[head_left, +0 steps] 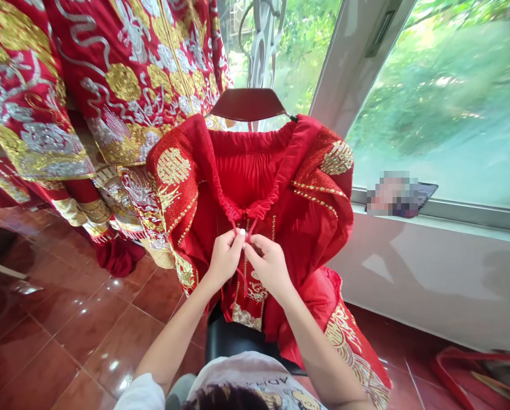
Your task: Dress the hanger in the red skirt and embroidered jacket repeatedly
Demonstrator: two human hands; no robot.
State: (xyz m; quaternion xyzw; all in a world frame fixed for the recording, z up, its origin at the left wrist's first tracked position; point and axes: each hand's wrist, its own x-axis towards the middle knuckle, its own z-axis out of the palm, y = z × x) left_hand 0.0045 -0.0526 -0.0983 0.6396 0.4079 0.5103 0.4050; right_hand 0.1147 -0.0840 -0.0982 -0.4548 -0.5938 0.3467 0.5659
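Observation:
A red skirt [280,188] with gold embroidery hangs over the back of a chair [249,103], its gathered waistband open toward me. My left hand [225,256] and my right hand [270,265] meet at the front of the waistband. Both pinch the thin red drawstring [243,230] where the waistband closes. The fingertips almost touch each other. The skirt's lower panels with gold trim spill down over the black seat [229,341].
A large red garment [110,85] with gold and silver embroidery hangs at the left, reaching the glossy brown tiled floor [67,330]. A window and a white sill [451,222] run along the right, with a dark flat object on it. A red bag lies at bottom right.

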